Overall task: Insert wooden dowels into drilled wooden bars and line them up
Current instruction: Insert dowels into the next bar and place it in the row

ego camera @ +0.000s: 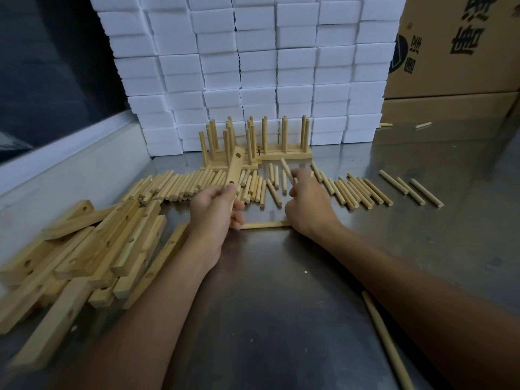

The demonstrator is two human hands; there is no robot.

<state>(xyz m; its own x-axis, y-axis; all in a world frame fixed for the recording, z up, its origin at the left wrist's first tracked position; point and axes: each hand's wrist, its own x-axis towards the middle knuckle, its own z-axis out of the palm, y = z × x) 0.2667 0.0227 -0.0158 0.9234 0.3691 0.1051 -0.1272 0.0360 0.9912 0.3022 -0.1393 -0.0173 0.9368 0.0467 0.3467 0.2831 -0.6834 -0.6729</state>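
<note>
My left hand (215,211) grips a drilled wooden bar (235,167), held nearly upright with two holes showing. My right hand (308,201) pinches a dowel (286,168) just above the row of loose dowels (197,185) lying across the metal table. Another dowel (264,225) lies flat between my two hands. Behind the row stand finished bars with upright dowels (253,147), side by side. A pile of drilled bars (92,249) lies at my left.
Stacked white foam blocks (253,66) form a wall at the back. Cardboard boxes (455,52) stand at the right rear. More loose dowels (410,191) lie to the right, and a long stick (385,339) rests near my right forearm. A pale wall ledge (70,161) borders the left.
</note>
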